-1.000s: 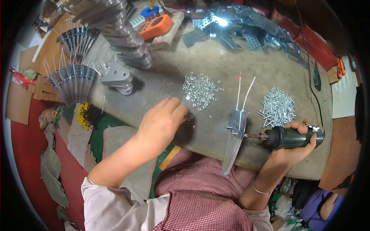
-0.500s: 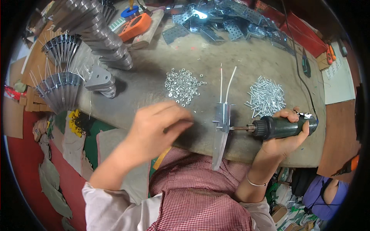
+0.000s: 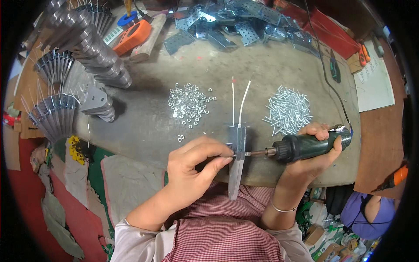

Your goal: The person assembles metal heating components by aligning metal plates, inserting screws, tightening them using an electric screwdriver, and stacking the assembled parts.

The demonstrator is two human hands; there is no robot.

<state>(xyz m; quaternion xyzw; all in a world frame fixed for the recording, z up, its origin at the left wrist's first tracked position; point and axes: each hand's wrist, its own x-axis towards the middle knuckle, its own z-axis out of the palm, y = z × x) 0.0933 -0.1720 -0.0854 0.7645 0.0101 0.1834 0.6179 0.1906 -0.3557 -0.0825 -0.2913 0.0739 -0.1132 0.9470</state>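
Observation:
My right hand (image 3: 321, 153) is wrapped round a dark green electric screwdriver (image 3: 310, 146), held level and pointing left. Its bit (image 3: 258, 153) meets the right side of a narrow, upright metal part (image 3: 237, 163), from whose top two white wires (image 3: 233, 102) rise. On the opposite side of that part, the thumb and forefinger of my left hand (image 3: 192, 163) are pinched together, level with the bit. Whatever small piece lies between these fingertips is mostly hidden. A pile of small nuts (image 3: 188, 104) lies beyond my left hand, and a heap of screws (image 3: 288, 110) beyond the screwdriver.
Perforated metal plates (image 3: 251, 32) are heaped at the back. Stacked grey metal parts (image 3: 98, 61) and wired metal pieces (image 3: 50, 111) stand at the left. An orange tool (image 3: 133, 37) sits behind them. The screwdriver's black cord (image 3: 325, 65) runs along the right, past green-handled cutters (image 3: 334, 70).
My left hand has moved right, from beside the metal part to its left side, and its fingers now pinch there. Several nuts lie apart near that hand. The whole view has shifted slightly.

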